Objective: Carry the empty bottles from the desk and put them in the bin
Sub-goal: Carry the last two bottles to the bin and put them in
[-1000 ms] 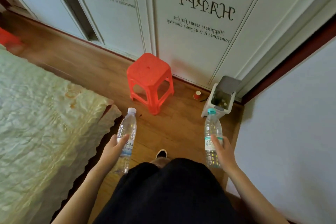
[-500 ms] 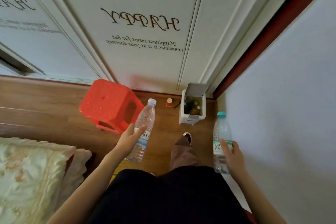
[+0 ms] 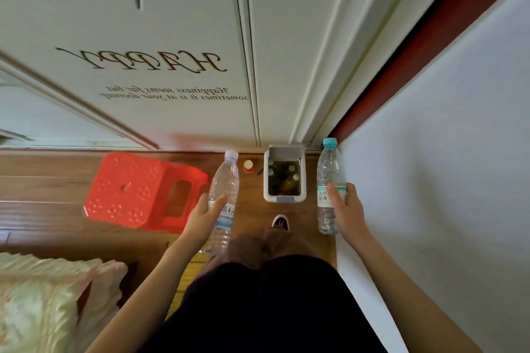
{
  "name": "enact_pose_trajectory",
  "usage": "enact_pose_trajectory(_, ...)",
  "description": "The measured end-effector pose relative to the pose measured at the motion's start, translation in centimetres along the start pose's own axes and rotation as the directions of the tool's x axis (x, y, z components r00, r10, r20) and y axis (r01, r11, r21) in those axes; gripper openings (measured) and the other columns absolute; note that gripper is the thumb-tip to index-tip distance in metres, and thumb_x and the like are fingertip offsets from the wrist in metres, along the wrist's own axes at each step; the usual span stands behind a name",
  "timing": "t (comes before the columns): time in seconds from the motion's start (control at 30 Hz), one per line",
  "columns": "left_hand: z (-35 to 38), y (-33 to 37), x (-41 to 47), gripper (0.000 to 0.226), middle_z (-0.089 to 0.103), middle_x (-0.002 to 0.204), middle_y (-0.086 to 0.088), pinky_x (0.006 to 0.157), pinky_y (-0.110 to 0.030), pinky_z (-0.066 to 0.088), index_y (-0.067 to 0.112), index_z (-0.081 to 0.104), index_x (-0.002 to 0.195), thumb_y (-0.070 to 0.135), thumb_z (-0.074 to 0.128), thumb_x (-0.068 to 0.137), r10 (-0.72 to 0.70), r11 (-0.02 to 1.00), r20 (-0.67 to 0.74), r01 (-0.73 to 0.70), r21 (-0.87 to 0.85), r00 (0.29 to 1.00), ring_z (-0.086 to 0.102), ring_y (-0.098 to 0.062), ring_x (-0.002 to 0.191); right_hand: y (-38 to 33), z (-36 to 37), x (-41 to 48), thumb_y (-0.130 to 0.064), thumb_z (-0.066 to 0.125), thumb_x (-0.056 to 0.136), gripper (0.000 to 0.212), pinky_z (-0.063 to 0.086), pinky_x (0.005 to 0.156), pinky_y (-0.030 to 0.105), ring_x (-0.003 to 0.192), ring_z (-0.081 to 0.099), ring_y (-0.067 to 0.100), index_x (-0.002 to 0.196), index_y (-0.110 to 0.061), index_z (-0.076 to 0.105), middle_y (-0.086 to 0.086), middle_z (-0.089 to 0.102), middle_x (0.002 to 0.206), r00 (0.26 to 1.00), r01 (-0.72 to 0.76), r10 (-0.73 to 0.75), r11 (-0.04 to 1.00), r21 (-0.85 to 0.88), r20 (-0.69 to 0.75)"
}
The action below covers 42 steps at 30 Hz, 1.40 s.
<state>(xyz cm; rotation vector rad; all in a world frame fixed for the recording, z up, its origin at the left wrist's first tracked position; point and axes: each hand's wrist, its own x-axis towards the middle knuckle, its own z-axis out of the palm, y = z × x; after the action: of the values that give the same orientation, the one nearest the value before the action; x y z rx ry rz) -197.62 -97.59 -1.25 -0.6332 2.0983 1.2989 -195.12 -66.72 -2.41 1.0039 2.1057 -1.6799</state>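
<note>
My left hand [image 3: 205, 218] grips a clear empty bottle with a white cap [image 3: 225, 183], held upright and leaning slightly right. My right hand [image 3: 345, 209] holds a second clear bottle with a teal cap [image 3: 328, 172] upright, close to the wall. Between the two bottles, on the floor against the wardrobe, stands a small white bin [image 3: 284, 198] with its lid up; several bottles lie inside it. Both hands are a little short of the bin, one on each side.
A red plastic stool [image 3: 134, 189] stands on the wooden floor left of the bin. A small red paper cup [image 3: 248, 166] sits beside the bin. White wardrobe doors [image 3: 160, 37] rise behind, a pale wall [image 3: 444, 152] closes the right side, and bedding [image 3: 43, 301] lies lower left.
I have walked closer to the bin, which now lies straight ahead between the two bottles. Both hands still carry their bottles; the stool has shifted to the left of the view.
</note>
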Motion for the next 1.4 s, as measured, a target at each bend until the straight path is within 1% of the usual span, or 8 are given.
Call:
enact_pose_trajectory(0.27,7.9,0.0,11.3,0.078,0.065,0.106,-0.013,0.087,-0.047,0.051,0.016,0.054,0.111,0.079,0.051,0.064,-0.096,0.986,0.186,0.068,0.153,0.978,0.063,-0.03,0.099,5.6,3.0,10.5,-0.041,0.049,0.095,0.046,0.053,0.057,0.013,0.083,0.069,0.009,0.132,-0.015,0.041,0.0,0.065,0.106,0.995,-0.071,0.079,0.989,0.132,-0.056)
enact_pose_trajectory(0.4,13.5,-3.3,19.2,0.045,0.062,0.104,0.003,0.063,-0.015,0.047,0.02,0.052,0.114,0.055,0.054,0.087,-0.129,0.988,0.245,0.103,0.119,0.961,0.06,-0.005,0.086,12.0,5.6,17.2,-0.047,0.049,0.088,0.057,0.055,0.061,0.014,0.087,0.071,0.009,0.135,-0.015,0.041,0.004,0.064,0.113,0.991,-0.063,0.086,0.975,0.211,-0.103)
enact_pose_trajectory(0.5,17.8,-7.0,25.6,0.033,0.062,0.1,0.005,0.05,-0.005,0.045,0.018,0.05,0.121,0.038,0.052,0.094,-0.156,0.986,0.264,0.135,0.098,0.952,0.063,0.002,0.073,17.4,7.6,22.3,-0.038,0.049,0.092,0.046,0.054,0.059,0.014,0.079,0.07,0.003,0.13,-0.012,0.043,0.004,0.064,0.106,0.99,-0.057,0.087,0.968,0.244,-0.113)
enact_pose_trajectory(0.67,23.8,-12.4,34.2,0.068,0.064,0.111,-0.005,0.079,-0.036,0.057,0.02,0.048,0.125,0.066,0.054,0.075,-0.194,0.981,0.37,0.177,0.08,0.909,0.067,-0.018,0.094,25.1,10.2,28.6,-0.05,0.05,0.084,0.054,0.056,0.059,0.018,0.08,0.072,0.011,0.124,-0.013,0.047,0.007,0.066,0.105,0.987,-0.062,0.098,0.962,0.265,-0.125)
enact_pose_trajectory(0.9,28.2,-14.6,38.7,0.044,0.063,0.104,-0.002,0.061,-0.022,0.048,0.02,0.046,0.119,0.053,0.051,0.09,-0.234,0.972,0.356,0.21,0.106,0.905,0.064,-0.011,0.084,28.1,10.4,30.4,-0.034,0.047,0.094,0.034,0.056,0.06,0.016,0.08,0.072,0.006,0.12,-0.012,0.051,0.003,0.068,0.099,0.99,-0.058,0.095,0.949,0.309,-0.106)
enact_pose_trajectory(1.1,31.4,-13.6,42.3,0.066,0.06,0.114,-0.01,0.091,-0.046,0.053,0.011,0.044,0.127,0.06,0.053,0.084,-0.217,0.97,0.376,0.157,0.185,0.901,0.063,-0.025,0.1,27.4,10.2,31.0,-0.038,0.048,0.084,0.048,0.054,0.057,0.014,0.076,0.072,0.005,0.121,-0.008,0.051,0.003,0.068,0.096,0.993,-0.036,0.07,0.946,0.321,-0.097)
enact_pose_trajectory(1.23,33.0,-13.3,44.3,0.057,0.061,0.101,-0.005,0.085,-0.038,0.054,0.012,0.047,0.119,0.059,0.05,0.087,-0.194,0.975,0.292,0.151,0.164,0.937,0.064,-0.02,0.089,27.7,10.1,31.7,-0.039,0.048,0.084,0.048,0.053,0.06,0.013,0.08,0.071,0.003,0.121,-0.008,0.052,0.004,0.068,0.102,0.994,-0.037,0.069,0.949,0.313,-0.09)
enact_pose_trajectory(1.4,34.1,-13.5,46.0,0.061,0.063,0.108,-0.01,0.081,-0.036,0.054,0.009,0.051,0.121,0.059,0.052,0.086,-0.181,0.966,0.286,0.115,0.232,0.941,0.065,-0.021,0.091,28.0,10.2,32.3,-0.039,0.048,0.084,0.045,0.053,0.062,0.013,0.084,0.071,0.003,0.118,-0.011,0.053,0.002,0.068,0.103,0.996,-0.035,0.057,0.955,0.295,-0.066)
